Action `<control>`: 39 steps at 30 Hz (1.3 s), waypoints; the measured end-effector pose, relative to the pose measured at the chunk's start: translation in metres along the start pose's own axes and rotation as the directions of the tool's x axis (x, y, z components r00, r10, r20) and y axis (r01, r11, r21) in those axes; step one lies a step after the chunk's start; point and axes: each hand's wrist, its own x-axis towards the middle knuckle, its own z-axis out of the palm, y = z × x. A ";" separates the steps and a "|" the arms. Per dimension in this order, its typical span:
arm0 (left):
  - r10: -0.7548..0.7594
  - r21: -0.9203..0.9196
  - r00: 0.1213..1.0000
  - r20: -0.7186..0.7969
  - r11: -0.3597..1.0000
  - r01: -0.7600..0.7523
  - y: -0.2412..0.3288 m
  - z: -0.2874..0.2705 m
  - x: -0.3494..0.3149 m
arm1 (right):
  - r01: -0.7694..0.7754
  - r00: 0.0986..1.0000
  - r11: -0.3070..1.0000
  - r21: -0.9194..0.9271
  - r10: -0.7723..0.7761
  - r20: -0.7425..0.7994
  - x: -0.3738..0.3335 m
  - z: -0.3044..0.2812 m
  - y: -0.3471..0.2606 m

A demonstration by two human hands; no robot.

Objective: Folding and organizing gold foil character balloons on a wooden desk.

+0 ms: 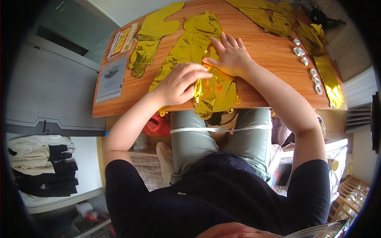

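A flat gold foil balloon [215, 92], uninflated and creased, lies at the table's near edge, its lower end hanging slightly over. My right hand [230, 55] rests on its upper part, palm down with the fingers spread. Over its left side hovers my left hand [179, 82], fingers loosely bent and thumb apart, with nothing visible in it; the fingertips are a little blurred. More gold foil [174, 59] reaches from under or beside this piece toward the far left; whether the two are joined cannot be made out.
Another flat gold balloon [147, 47] lies to the left, beside a clear sleeve [112, 81] and a packet [122, 39]. More foil [266, 16] lies far right. Small white ribbon rolls [313, 72] line the right side near a folded foil strip [328, 75]. White ribbon [214, 129] crosses my thighs.
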 end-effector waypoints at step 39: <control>-0.072 0.146 0.996 0.045 0.987 0.064 -0.003 0.010 -0.002 | 0.006 1.000 1.000 0.002 -0.005 -0.026 -0.001 0.001 0.001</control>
